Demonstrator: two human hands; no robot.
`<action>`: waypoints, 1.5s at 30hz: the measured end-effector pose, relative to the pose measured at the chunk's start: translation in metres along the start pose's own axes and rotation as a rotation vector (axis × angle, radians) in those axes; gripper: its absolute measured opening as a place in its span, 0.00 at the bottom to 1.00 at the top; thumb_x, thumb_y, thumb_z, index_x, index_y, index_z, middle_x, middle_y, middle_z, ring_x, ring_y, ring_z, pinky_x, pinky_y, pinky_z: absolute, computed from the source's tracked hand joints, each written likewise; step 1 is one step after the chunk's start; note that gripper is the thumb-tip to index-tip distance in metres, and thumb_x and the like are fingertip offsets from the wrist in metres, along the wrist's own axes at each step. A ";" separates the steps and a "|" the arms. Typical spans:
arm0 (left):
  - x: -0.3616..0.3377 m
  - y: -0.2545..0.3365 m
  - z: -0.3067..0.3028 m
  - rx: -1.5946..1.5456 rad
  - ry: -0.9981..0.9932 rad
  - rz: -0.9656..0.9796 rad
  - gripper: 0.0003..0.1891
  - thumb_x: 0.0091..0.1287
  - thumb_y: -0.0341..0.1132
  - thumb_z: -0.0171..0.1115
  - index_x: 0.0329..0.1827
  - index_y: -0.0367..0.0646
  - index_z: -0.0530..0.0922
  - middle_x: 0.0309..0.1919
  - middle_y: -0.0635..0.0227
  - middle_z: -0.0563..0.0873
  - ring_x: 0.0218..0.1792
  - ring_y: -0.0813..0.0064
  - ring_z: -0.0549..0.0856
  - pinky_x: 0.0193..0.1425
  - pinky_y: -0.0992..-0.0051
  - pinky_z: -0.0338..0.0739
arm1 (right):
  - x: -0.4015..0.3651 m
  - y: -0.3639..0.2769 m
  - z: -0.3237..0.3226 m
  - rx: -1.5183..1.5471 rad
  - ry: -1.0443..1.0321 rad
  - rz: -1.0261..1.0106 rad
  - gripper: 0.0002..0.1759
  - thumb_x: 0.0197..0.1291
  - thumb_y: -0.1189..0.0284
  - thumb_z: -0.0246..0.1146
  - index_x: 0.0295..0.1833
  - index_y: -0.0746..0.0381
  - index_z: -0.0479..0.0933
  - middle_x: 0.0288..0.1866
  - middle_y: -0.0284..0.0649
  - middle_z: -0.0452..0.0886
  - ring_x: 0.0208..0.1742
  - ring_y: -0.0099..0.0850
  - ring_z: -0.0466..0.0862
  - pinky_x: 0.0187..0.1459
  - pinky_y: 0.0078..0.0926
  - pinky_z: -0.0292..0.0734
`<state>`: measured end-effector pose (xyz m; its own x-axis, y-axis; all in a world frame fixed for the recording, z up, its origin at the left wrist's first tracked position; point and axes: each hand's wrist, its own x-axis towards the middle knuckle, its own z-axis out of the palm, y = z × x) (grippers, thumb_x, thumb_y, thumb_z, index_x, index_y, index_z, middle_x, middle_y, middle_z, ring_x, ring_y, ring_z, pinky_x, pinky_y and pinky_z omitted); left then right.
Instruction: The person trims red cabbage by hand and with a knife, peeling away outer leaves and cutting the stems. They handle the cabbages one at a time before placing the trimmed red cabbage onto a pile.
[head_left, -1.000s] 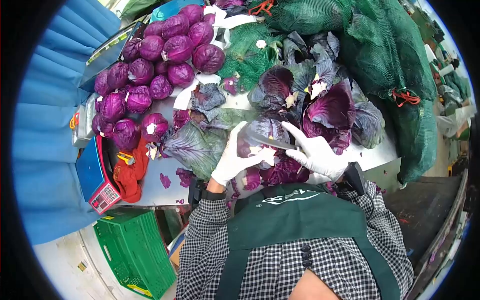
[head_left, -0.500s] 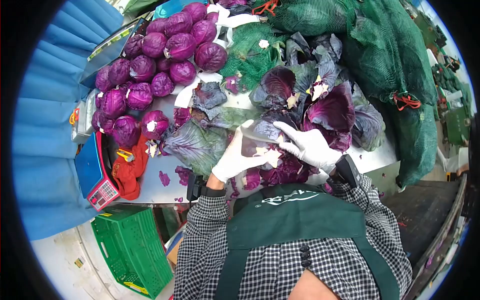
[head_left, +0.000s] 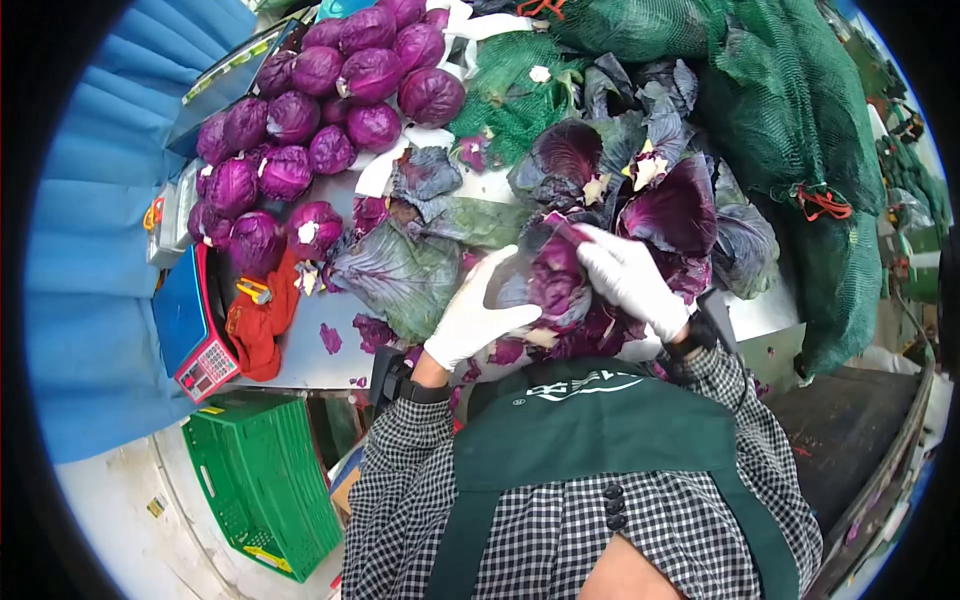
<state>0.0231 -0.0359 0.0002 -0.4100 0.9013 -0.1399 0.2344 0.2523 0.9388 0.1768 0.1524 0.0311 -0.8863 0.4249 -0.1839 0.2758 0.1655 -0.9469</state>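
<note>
A purple cabbage (head_left: 558,285) lies in front of me, slightly blurred, among cut leaves. My left hand (head_left: 478,312), in a white glove, cups its left side with thumb and fingers apart around it. In a white glove too, my right hand (head_left: 632,280) is closed at the cabbage's upper right. A knife (head_left: 566,230) juts from its fingertips, the blade smeared and purple-tinged over the top of the cabbage. A broad green-purple outer leaf (head_left: 398,280) spreads beside my left hand. Large loose leaves (head_left: 668,222) with pale stem ends are heaped beyond my right hand.
Trimmed purple cabbages (head_left: 345,75) are piled at the back left. Full green mesh sacks (head_left: 790,110) line the right. A red scale (head_left: 207,370), a red cloth (head_left: 258,335) and a yellow cutter (head_left: 254,290) sit at left. Below stands a green crate (head_left: 265,480).
The cabbage has turned so its purple side shows instead of its pale cut stem. My right hand has risen with the knife, whose blade has left the space by my left fingertips.
</note>
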 end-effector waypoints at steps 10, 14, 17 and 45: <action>0.003 -0.006 0.010 -0.101 0.072 -0.031 0.34 0.59 0.35 0.71 0.67 0.38 0.66 0.63 0.59 0.73 0.64 0.70 0.71 0.70 0.70 0.63 | -0.007 -0.016 0.008 -0.237 -0.090 -0.201 0.22 0.68 0.62 0.57 0.65 0.56 0.72 0.53 0.44 0.82 0.51 0.38 0.84 0.53 0.27 0.76; -0.006 -0.005 0.009 -0.032 0.037 0.002 0.33 0.58 0.36 0.72 0.66 0.40 0.67 0.60 0.61 0.75 0.62 0.71 0.73 0.68 0.71 0.64 | 0.012 0.018 -0.018 -0.270 0.106 -0.089 0.14 0.68 0.63 0.58 0.50 0.63 0.77 0.30 0.40 0.80 0.29 0.35 0.82 0.33 0.27 0.76; -0.020 -0.001 0.012 -0.091 0.068 0.025 0.33 0.58 0.36 0.72 0.65 0.40 0.67 0.58 0.62 0.76 0.61 0.72 0.73 0.68 0.71 0.64 | 0.028 0.025 -0.053 0.150 0.357 0.121 0.13 0.69 0.64 0.58 0.48 0.63 0.76 0.20 0.28 0.68 0.20 0.20 0.68 0.25 0.19 0.67; -0.021 -0.033 0.023 -1.034 0.362 -0.212 0.22 0.71 0.45 0.57 0.62 0.42 0.72 0.55 0.67 0.79 0.57 0.73 0.76 0.63 0.70 0.69 | 0.010 0.024 -0.061 -0.245 0.571 -0.033 0.26 0.58 0.68 0.67 0.61 0.63 0.70 0.35 0.37 0.78 0.34 0.23 0.76 0.39 0.23 0.75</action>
<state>0.0444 -0.0553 -0.0353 -0.6272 0.6762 -0.3866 -0.6482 -0.1779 0.7404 0.1973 0.2143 0.0230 -0.5753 0.8141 0.0788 0.3895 0.3574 -0.8489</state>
